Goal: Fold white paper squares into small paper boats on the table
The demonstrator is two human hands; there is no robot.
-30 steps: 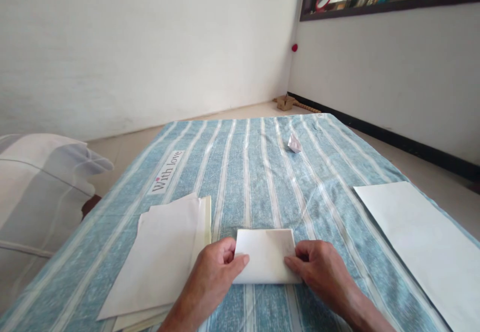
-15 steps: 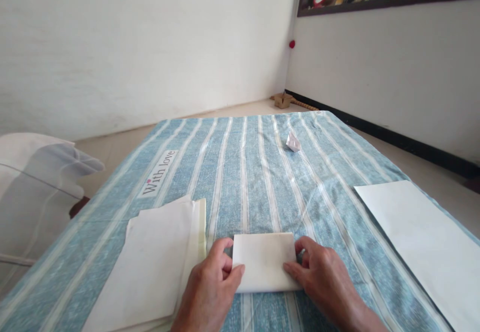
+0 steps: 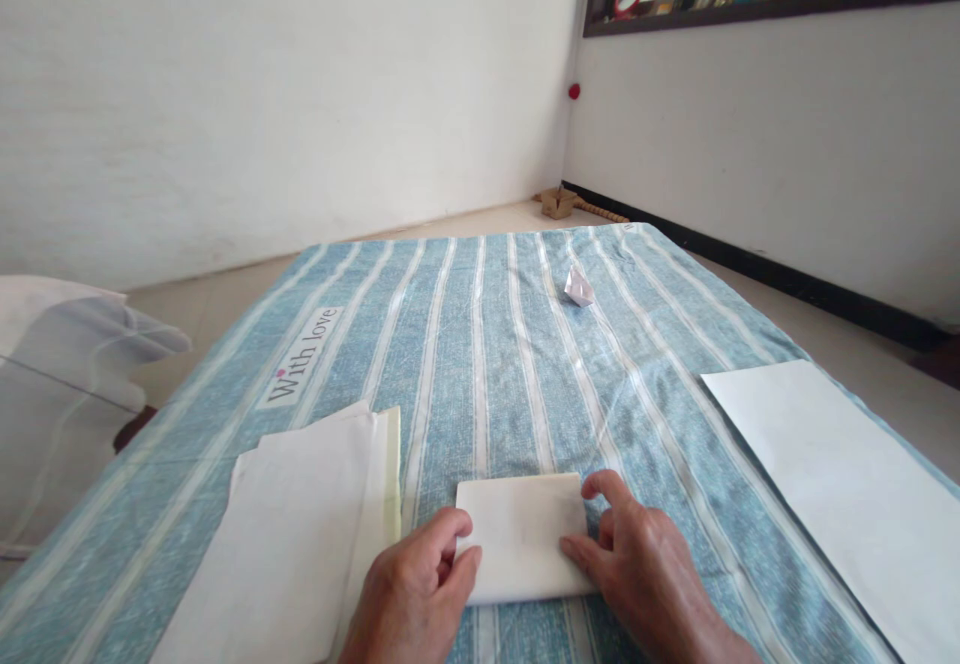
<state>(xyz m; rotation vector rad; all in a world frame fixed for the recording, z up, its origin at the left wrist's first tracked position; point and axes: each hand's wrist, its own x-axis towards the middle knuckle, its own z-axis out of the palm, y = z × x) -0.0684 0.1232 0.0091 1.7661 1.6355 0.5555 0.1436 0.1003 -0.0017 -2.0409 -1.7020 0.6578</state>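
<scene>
A folded sheet of white paper (image 3: 521, 536) lies on the striped blue cloth (image 3: 450, 364) in front of me, with a creased edge along its near side. My left hand (image 3: 416, 579) grips its left edge, thumb on top and the other fingers curled at the side. At the right edge, my right hand (image 3: 649, 559) has its thumb on the paper and its index finger bent at the upper right corner. The undersides of both grips are hidden.
A stack of loose paper sheets (image 3: 277, 524) lies to the left. On the right is a large white sheet (image 3: 832, 484). Farther back stands a small folded paper shape (image 3: 578, 287). Sheer white fabric (image 3: 67, 394) hangs beyond the cloth's left edge. A small cardboard box (image 3: 557, 203) sits on the floor.
The view has shifted slightly. The folded paper sits a little lower and tilted in the picture. My right index finger has moved to the paper's upper right corner.
</scene>
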